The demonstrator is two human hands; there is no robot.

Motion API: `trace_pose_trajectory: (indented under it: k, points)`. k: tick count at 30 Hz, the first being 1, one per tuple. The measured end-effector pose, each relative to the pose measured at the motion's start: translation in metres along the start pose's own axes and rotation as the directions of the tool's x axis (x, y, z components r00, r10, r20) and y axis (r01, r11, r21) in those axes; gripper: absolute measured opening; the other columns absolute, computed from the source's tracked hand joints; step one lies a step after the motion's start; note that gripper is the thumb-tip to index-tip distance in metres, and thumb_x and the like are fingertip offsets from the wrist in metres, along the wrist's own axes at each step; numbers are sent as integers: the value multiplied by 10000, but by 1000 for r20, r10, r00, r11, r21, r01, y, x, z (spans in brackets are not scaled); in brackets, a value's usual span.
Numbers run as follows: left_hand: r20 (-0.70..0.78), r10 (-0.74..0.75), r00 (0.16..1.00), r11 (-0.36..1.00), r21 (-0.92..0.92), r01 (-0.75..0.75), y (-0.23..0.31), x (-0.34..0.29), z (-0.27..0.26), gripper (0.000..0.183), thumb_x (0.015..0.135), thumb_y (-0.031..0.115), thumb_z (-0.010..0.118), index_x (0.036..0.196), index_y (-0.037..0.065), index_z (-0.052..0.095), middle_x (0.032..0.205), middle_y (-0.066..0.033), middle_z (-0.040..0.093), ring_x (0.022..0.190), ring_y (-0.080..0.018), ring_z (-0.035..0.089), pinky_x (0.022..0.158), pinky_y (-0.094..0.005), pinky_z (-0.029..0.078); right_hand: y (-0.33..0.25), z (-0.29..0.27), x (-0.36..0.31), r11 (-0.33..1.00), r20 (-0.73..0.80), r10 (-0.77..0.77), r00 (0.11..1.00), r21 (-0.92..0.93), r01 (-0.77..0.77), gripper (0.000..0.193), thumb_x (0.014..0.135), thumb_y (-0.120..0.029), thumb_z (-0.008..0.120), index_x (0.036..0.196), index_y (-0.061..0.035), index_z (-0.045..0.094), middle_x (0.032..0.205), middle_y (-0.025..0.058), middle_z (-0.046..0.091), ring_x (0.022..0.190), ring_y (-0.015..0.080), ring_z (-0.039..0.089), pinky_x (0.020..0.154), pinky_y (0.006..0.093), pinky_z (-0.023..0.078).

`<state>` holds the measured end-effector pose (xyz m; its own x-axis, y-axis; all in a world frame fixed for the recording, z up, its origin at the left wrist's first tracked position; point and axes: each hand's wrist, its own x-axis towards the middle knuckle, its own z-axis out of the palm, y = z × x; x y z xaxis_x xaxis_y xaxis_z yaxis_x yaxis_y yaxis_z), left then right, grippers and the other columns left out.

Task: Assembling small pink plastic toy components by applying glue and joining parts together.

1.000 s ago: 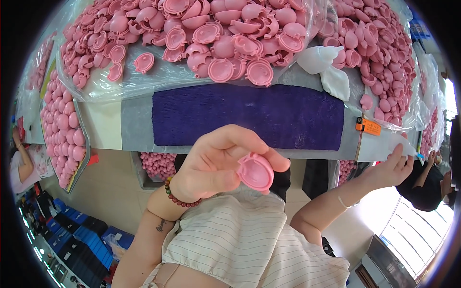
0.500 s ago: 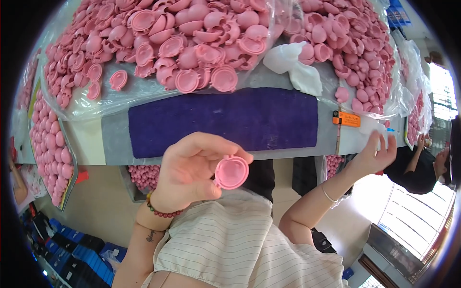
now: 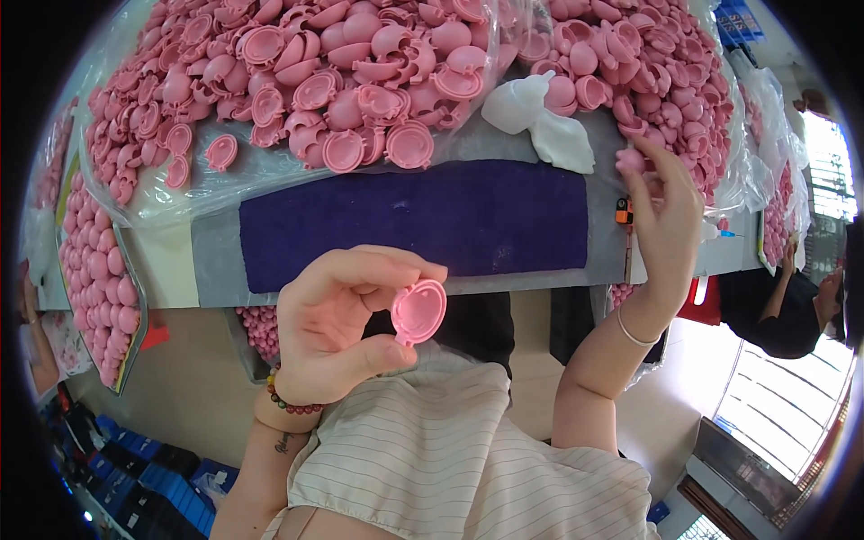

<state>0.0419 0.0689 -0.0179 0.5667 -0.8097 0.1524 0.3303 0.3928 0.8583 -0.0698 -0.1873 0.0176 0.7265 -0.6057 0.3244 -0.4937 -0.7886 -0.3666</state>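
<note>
Between thumb and fingers, my left hand (image 3: 333, 328) pinches a round pink plastic half shell (image 3: 420, 312). Its hollow side faces up, and a small tab shows at its rim. My right hand (image 3: 668, 211) reaches over the table's right side. Its thumb and forefinger close around a small pink plastic piece (image 3: 632, 160) at the near edge of the right heap of shells (image 3: 666, 99). The fingers partly cover that piece.
A large heap of pink shells (image 3: 346, 103) on clear plastic sits beyond a purple cloth mat (image 3: 414, 220). A crumpled white cloth (image 3: 540, 121) and an orange-and-black tool (image 3: 624, 212) lie nearby. Pink balls fill a tray (image 3: 101, 270) at left. Another person (image 3: 778, 310) sits at far right.
My right hand has moved forward and left, from beside the orange tool to the pink piece at the right heap. My left hand has shifted slightly left, still holding the half shell.
</note>
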Motion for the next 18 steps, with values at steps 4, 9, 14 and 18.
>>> trace_pose_trajectory:
  k: [4,9,14,18]
  points:
    - [9,35,999,999,14,-35,-1,4,3,401,647,-50,652,1009,-56,480,1053,-189,482,932,-205,523,793,-294,445,-45,4,-25,823,-152,18,988,563,71,239,673,-104,637,858,31,570,725,64,600,659,160,554,653,273,438]
    - [-14,71,997,994,82,-70,-5,1,6,400,658,-61,642,1025,-49,483,1064,-175,476,903,-175,526,767,-259,453,-86,31,-56,578,-120,-421,899,729,367,399,589,-280,711,808,26,578,813,149,597,705,226,550,603,264,422]
    - [14,121,993,946,301,-120,-7,1,6,346,663,-48,645,984,-49,517,1062,-165,468,881,-163,531,751,-243,456,-85,42,-67,518,-79,-314,946,821,241,347,557,-106,725,868,-14,602,900,110,574,729,202,558,592,252,452]
    - [58,148,987,910,383,-159,-6,2,5,343,662,-46,646,982,-50,523,1064,-163,465,871,-153,530,751,-241,456,-85,43,-70,501,-93,-298,950,832,239,365,551,-88,724,889,-21,605,874,102,556,719,185,550,574,246,452]
